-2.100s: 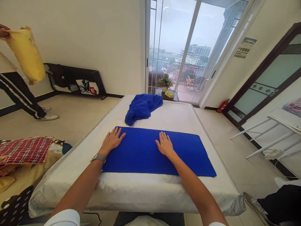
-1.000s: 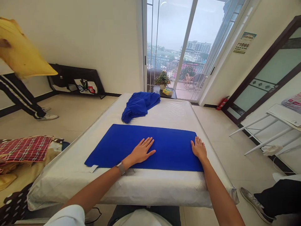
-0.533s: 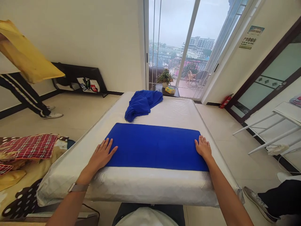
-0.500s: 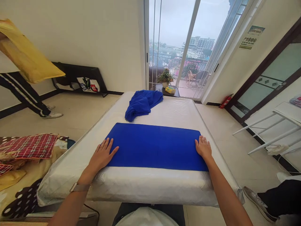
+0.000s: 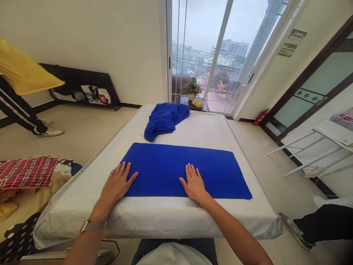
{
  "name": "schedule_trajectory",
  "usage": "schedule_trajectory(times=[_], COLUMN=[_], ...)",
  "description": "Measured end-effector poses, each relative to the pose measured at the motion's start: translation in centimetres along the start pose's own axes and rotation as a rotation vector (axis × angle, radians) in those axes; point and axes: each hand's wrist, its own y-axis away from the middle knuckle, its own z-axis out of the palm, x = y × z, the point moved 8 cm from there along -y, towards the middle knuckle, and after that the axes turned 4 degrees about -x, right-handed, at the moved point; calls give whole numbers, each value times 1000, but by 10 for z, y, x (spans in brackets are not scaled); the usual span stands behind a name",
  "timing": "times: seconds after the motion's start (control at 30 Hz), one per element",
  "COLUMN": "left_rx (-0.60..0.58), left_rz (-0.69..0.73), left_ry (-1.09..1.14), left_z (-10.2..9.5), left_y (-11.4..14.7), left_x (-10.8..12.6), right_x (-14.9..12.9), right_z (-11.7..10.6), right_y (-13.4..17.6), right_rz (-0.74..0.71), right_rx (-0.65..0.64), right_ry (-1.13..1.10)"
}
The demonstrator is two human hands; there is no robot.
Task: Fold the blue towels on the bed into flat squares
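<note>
A blue cloth folded into a flat rectangle (image 5: 160, 162) lies across the near part of a table or bed with a whitish, plastic-like cover (image 5: 204, 129). My left hand (image 5: 118, 180) rests open on the cloth's left end, fingers spread, with a watch on the wrist. Flat on the cloth, right of its middle, my right hand (image 5: 194, 182) is open and holds nothing. Beyond the rectangle sits a loosely bunched blue cloth (image 5: 167, 119), which neither hand touches.
At the left, a person's legs (image 5: 24, 110) show beside a hanging yellow cloth (image 5: 24, 70). Checked red fabric (image 5: 30, 171) is piled at the lower left. Another person's shoe (image 5: 296, 230) is near the table's right corner. A white metal-legged table (image 5: 335, 132) stands right.
My right hand has moved left from the folded cloth's right edge to near its middle. My left hand stays at the left end. The yellow cloth has dropped lower, and the view shifted slightly.
</note>
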Motion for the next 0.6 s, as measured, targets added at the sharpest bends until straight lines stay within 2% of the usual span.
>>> schedule_trajectory(times=[0.07, 0.13, 0.2, 0.37, 0.43, 0.5, 0.6], left_rx=[12, 13, 13, 22, 12, -23, -73], left_rz=[10, 16, 18, 34, 32, 58, 113], left_ry=[2, 6, 9, 6, 14, 27, 41], left_z=[-2, -2, -2, -2, 1, 6, 13], left_y=[1, 1, 1, 2, 1, 0, -1], left_x=[1, 1, 1, 4, -1, -12, -29], right_x=[13, 39, 75, 185, 218, 238, 247], right_z=[0, -2, -5, -13, -15, -15, -14], right_y=[7, 18, 34, 83, 100, 110, 114], right_rz=[21, 69, 157, 449, 521, 550, 558], right_rx=[5, 20, 45, 105, 131, 154, 175], right_ry=[-3, 4, 27, 107, 115, 111, 110])
